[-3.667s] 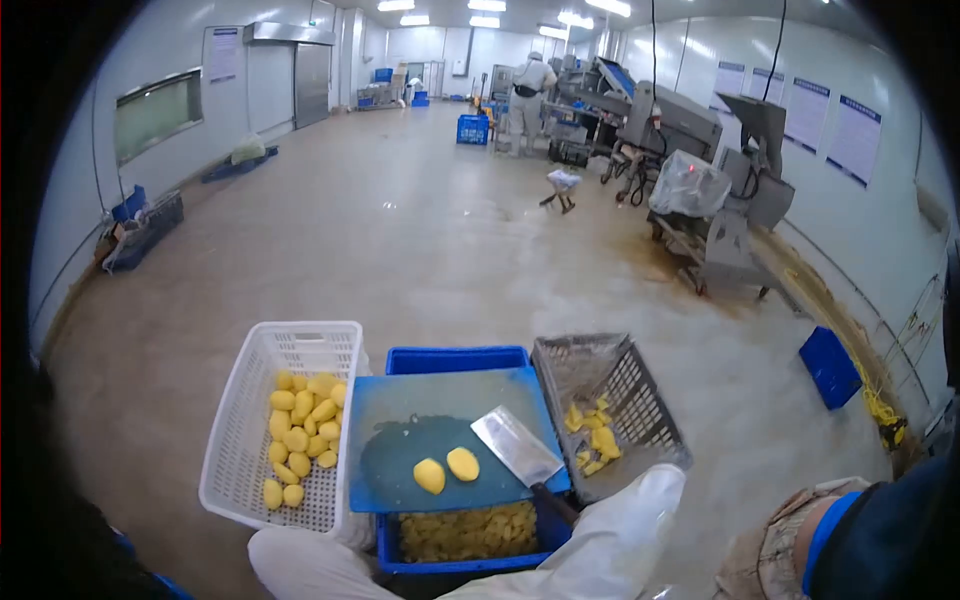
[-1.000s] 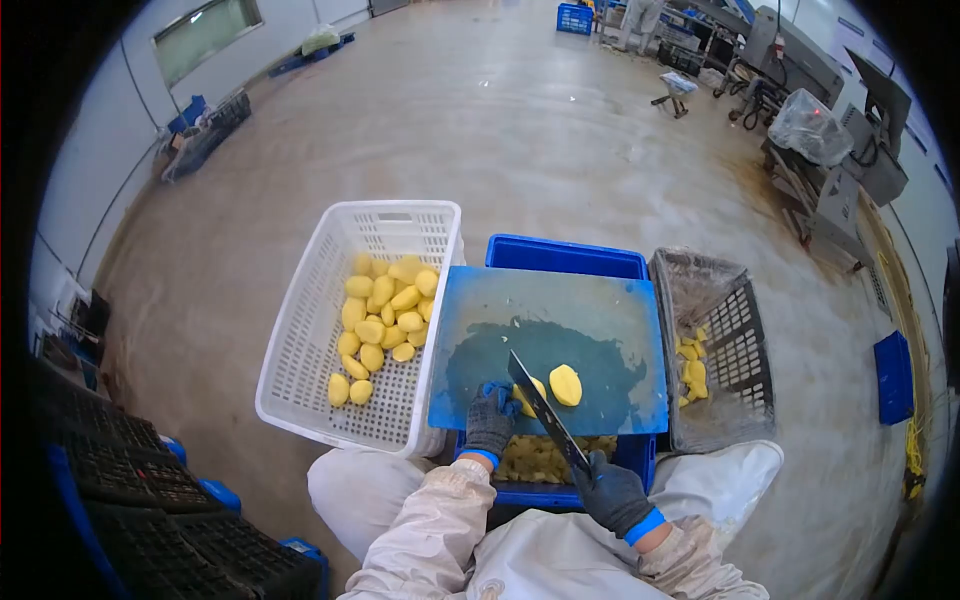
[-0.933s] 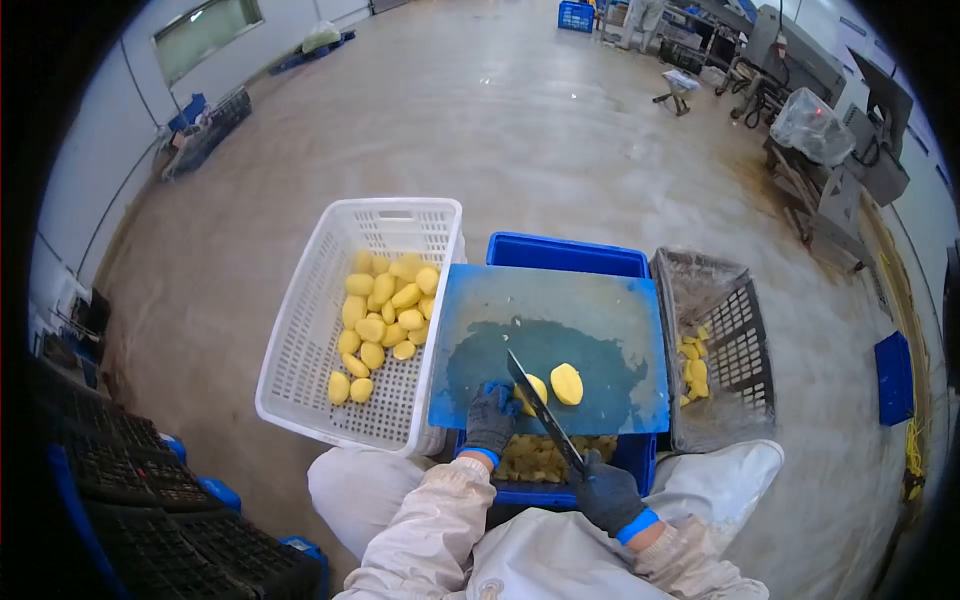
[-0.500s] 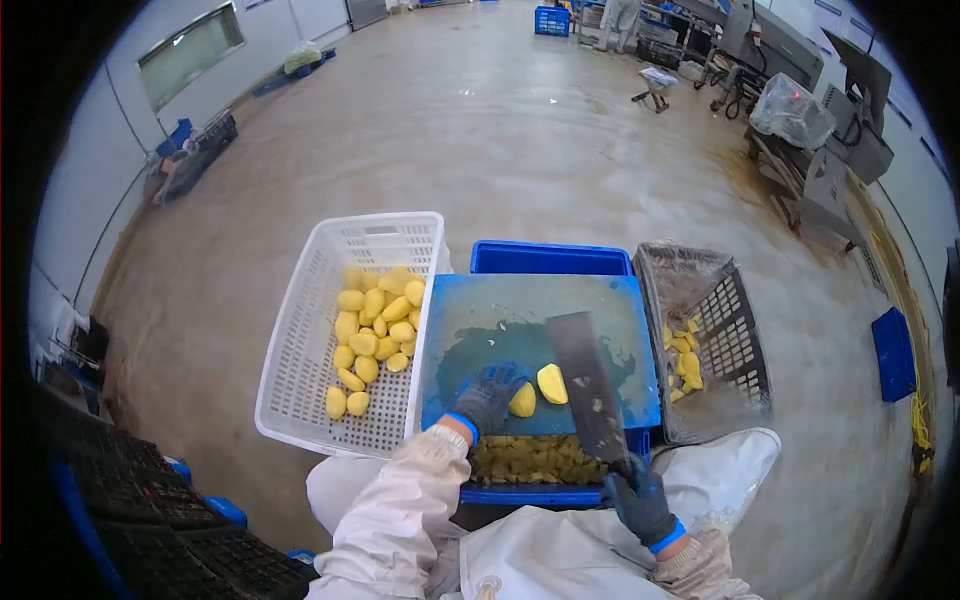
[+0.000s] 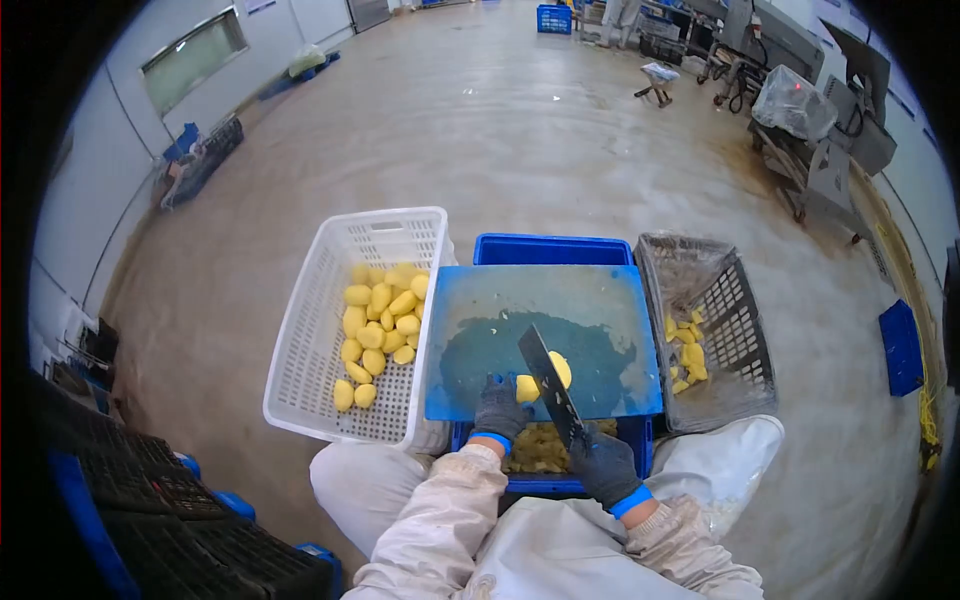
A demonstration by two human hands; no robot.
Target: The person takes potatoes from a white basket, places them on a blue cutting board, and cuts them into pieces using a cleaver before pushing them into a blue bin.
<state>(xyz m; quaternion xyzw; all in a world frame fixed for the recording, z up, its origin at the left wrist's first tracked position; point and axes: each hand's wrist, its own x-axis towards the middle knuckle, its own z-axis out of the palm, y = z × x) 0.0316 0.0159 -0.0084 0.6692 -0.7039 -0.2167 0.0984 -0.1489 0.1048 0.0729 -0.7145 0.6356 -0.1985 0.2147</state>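
Note:
My right hand (image 5: 606, 468), in a dark glove, is closed round the handle of a cleaver (image 5: 549, 378). Its blade stands nearly edge-on above a blue cutting board (image 5: 620, 330), between two pieces of peeled potato. My left hand (image 5: 502, 408), gloved too, lies at the board's front edge with bent fingers against the left potato piece (image 5: 526, 389). The other potato piece (image 5: 561, 370) is partly hidden behind the blade. Below the board's front edge, a blue bin (image 5: 640, 440) holds many cut potato chunks (image 5: 540, 452).
At the left stands a white crate (image 5: 300, 350) with whole peeled potatoes (image 5: 372, 335). A plastic-lined dark crate (image 5: 735, 330) at the right contains yellow potato pieces (image 5: 690, 350). Dark crates (image 5: 150, 500) are stacked at lower left. Machinery (image 5: 810, 130) stands at far right.
The cleaver has swung left and turned from showing its broad side to nearly edge-on, over the potato pieces. My left hand's fingers have drawn in from a spread pose beside the left piece.

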